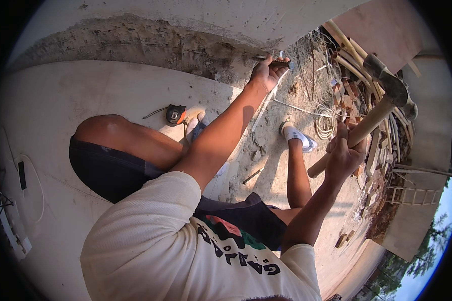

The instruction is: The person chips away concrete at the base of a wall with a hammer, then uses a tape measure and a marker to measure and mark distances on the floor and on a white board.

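Could miss the short dark tool (280, 63) with the hammer (370, 121) and catch the left hand (269, 73) instead, given a swing slightly off line and a grip so near the tool's end. Could also skid off after a slanting blow, or throw chips from the rough strip (150, 45) at the foot of the wall (201, 15) toward the bare right leg (297, 173).

Holds the short dark tool in the left hand, fingers curled closely around it, low beside the wall and past the corner of the pale slab (50, 110) nearest the brick rubble (347, 95); cannot make out its tip or exact kind. Grips the hammer by its wooden handle in the right hand (345, 153), fingers wrapped round, head raised well apart from the tool. Has a tape measure (176, 115) lying on the pale slab, just beside the left foot (195, 129).
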Motion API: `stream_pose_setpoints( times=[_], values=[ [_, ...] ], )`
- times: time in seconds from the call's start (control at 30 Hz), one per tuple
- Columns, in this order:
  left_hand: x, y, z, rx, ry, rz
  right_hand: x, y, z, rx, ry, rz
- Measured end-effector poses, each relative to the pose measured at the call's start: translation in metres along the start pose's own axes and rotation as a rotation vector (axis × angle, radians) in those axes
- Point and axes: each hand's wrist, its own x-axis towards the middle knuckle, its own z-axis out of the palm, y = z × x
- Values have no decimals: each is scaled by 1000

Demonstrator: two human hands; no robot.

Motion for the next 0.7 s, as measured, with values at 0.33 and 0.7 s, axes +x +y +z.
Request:
stream_pose_setpoints(
  times=[0.33, 0.7],
  values=[
    [0, -11, -1, 42, -56, -32, -16, 122, 44, -439, 62, -287],
    [3, -1, -5, 118, -61, 13, 12, -21, -25, 109, 169, -179]
  ],
)
